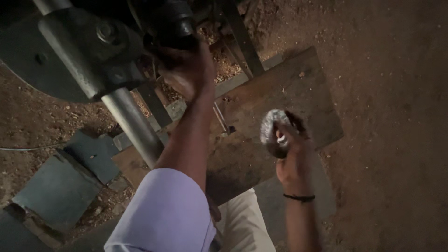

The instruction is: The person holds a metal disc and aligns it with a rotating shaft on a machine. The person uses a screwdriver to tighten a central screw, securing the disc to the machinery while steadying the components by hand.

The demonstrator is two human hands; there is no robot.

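Observation:
My left hand (183, 70) reaches up and grips a dark part of a heavy metal machine (84, 51), close to its black cylindrical piece (172, 23). My right hand (291, 158) is lower and to the right, closed on a round grey metal piece (273, 128) that looks like a ring or disc; its exact shape is blurred. A black band sits on my right wrist. My left arm wears a pale lilac sleeve.
A steel shaft (133, 123) slants down from the machine. A wooden board (280, 93) lies on the dirt floor under my hands, with a thin metal rod (220, 119) on it. Grey flat slabs (60, 186) lie at lower left. Sawdust-like debris lies behind the machine frame.

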